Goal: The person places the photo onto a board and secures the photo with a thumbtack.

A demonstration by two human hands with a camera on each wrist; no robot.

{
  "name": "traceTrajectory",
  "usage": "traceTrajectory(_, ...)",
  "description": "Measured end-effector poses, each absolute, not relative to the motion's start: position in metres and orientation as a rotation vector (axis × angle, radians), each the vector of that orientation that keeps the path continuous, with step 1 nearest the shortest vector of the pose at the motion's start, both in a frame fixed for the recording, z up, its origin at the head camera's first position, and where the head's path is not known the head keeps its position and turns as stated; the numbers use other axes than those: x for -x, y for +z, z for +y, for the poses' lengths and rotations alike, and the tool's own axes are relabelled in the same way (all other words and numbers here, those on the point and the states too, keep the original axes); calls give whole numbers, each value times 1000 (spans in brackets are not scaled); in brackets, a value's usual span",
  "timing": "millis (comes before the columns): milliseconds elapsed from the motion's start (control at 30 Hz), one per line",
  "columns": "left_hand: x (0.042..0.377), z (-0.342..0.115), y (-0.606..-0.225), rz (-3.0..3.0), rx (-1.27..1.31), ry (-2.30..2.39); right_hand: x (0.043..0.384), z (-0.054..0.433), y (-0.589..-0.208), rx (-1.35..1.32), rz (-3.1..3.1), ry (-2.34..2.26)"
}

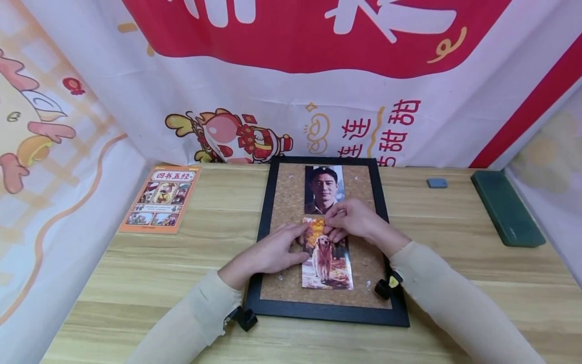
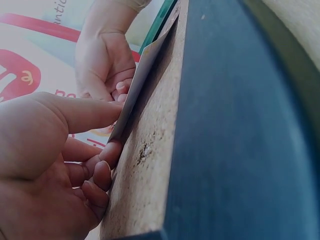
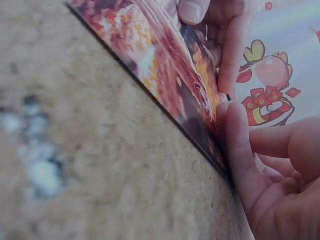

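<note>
A glossy photo of a golden retriever (image 1: 324, 265) lies over the corkboard (image 1: 282, 202), just below a portrait photo (image 1: 313, 194) of a person. My left hand (image 1: 275, 250) pinches the dog photo's left edge, thumb on top and fingers beneath; in the left wrist view this edge (image 2: 142, 75) stands raised off the cork. Close by, my right hand (image 1: 356, 220) has its thumb and fingertips pinched together at the photo's upper part. A small dark tip (image 3: 228, 97) shows at those fingertips, seemingly a small pin, mostly hidden by the fingers.
Clear pushpins (image 1: 356, 178) stick in the cork near its corners, inside the black frame (image 1: 327, 312). An orange booklet (image 1: 161, 199) lies at the left. Back right are a blue eraser-like block (image 1: 437, 183) and a green case (image 1: 506, 210). Printed cloth (image 1: 273, 91) hangs behind.
</note>
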State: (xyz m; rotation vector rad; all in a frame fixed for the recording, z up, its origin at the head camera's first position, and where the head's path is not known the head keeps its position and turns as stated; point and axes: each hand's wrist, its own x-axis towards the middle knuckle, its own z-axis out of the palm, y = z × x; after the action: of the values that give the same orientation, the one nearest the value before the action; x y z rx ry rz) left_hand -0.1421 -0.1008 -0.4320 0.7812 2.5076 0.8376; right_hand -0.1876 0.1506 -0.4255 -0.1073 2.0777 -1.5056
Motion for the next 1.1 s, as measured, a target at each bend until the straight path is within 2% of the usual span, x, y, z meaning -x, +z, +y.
traceTrajectory(400, 144, -102, -435, 2512, -781, 830, 199, 143, -415, -7, 2036, -1364)
traceTrajectory(767, 152, -105, -461, 2537, -797, 840, 200, 135, -412, 15, 2152, -1221)
traceTrajectory(1100, 143, -102, -436, 2529, -826, 843, 197, 140, -419, 88, 2320, -1054)
